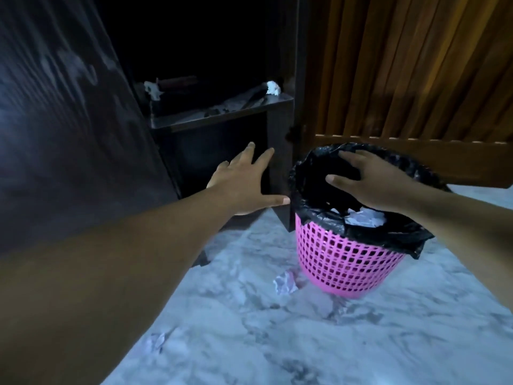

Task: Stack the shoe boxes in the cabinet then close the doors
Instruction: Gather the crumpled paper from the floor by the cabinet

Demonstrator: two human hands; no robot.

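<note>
A dark wooden cabinet stands open, with a shelf [222, 113] holding small dark items and crumpled white paper [273, 88]. Its left door [69, 120] swings out toward me. The compartment below the shelf is dark and I cannot tell what it holds. No shoe box is visible. My left hand [244, 182] reaches with fingers spread toward the lower compartment's opening and holds nothing. My right hand [372, 182] hovers with fingers apart over the bin's black liner, also holding nothing.
A pink plastic waste bin [347, 259] with a black liner and white paper inside stands on the marble floor [277, 343] just right of the cabinet. Crumpled paper [286, 283] lies on the floor. An orange curtain [402, 65] hangs at the back right.
</note>
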